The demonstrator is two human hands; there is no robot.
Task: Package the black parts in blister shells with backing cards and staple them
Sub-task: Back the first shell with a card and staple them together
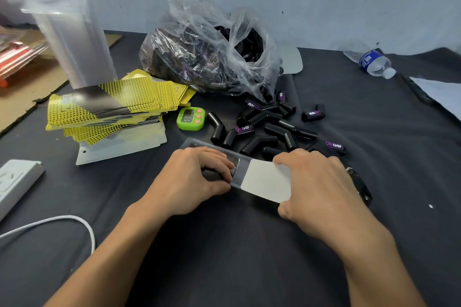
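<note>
A packing workbench: stacked blister shells (74, 40), backing cards (112, 104), bagged black parts (199, 57).

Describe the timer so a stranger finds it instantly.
Find the crumpled clear bag at the back of the dark table. Directly in front, beside the yellow dotted card stack, lies the timer, the only bright green item, with pink buttons.

Left grip (197, 177) curled, right grip (316, 187) pinching

Left hand (197, 177) grips the clear blister shell (239, 179) on the desk (224, 244). Right hand (316, 182) pinches the white backing card (267, 179), looks partly slid in. Loose black parts (262, 129) sit just behind.
</note>
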